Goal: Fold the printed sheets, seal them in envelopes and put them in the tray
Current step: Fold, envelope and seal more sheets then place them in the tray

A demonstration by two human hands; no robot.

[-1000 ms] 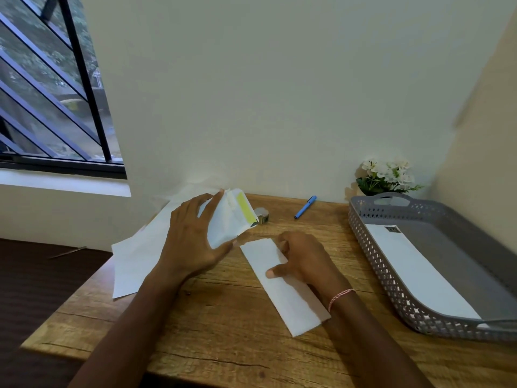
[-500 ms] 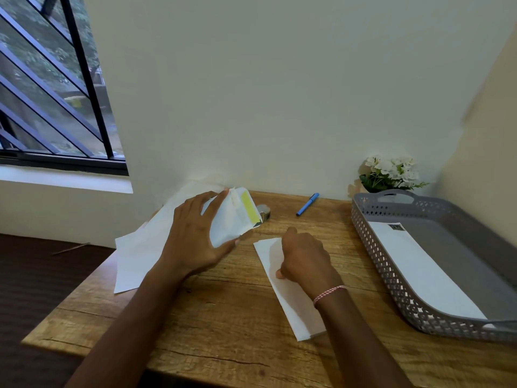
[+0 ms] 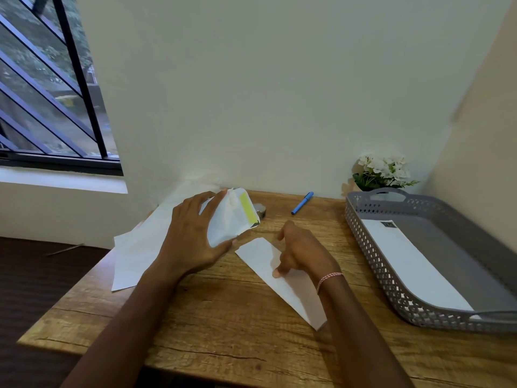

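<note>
Well, the right hand's [image 3: 302,253] fingertips are hidden behind its own knuckles, so whether they pinch the folded sheet [image 3: 291,289] cannot be told; only the thumb tip plainly rests on it. That sheet lies slantwise on the table [image 3: 223,317], between middle and right edge. A small metallic thing [image 3: 261,210] near the far edge is mostly covered by the envelope [image 3: 232,219], which the left hand [image 3: 193,236] grips above the table, fingers spread over one face, thumb beneath, yellow strip showing. The tray [image 3: 363,247] at the right edge is cut off by the frame; another envelope [image 3: 414,264] lies inside. Loose sheets [image 3: 137,247] overhang the left edge.
</note>
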